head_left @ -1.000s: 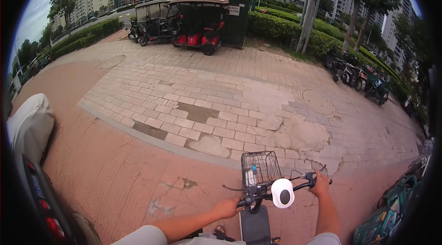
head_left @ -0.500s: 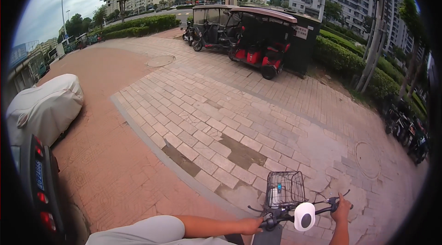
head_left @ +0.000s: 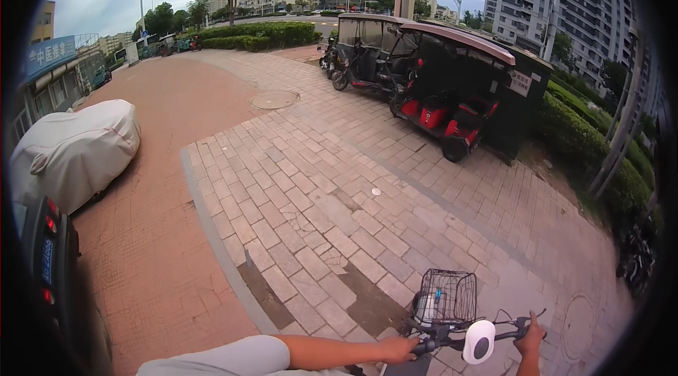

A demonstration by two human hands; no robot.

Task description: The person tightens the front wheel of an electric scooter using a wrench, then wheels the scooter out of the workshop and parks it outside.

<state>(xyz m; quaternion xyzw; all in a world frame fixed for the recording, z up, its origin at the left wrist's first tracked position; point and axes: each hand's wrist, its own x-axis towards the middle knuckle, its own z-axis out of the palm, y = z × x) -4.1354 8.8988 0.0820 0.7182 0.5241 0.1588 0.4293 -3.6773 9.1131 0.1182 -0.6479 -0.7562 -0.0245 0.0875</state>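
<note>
My left hand is wrapped round the left end of a black handlebar. On the right grip, my right hand is closed, one finger stretched up beside the brake lever. Between the hands sits a white rounded unit with a dark oval face. In front of the bar hangs a black wire basket; a pale item and a small blue thing show in it. The lower part of the bike is mostly out of view.
Close on the left stands a dark car, beyond it a vehicle under a pale cover. Red three-wheelers are parked ahead right. Paving has bare patches and a manhole cover. A hedge and parked bikes line the right.
The view has turned left and come forward: the three-wheelers sit further right and larger, and the dark car has slipped toward the left rim. Both hands keep their hold on the handlebar.
</note>
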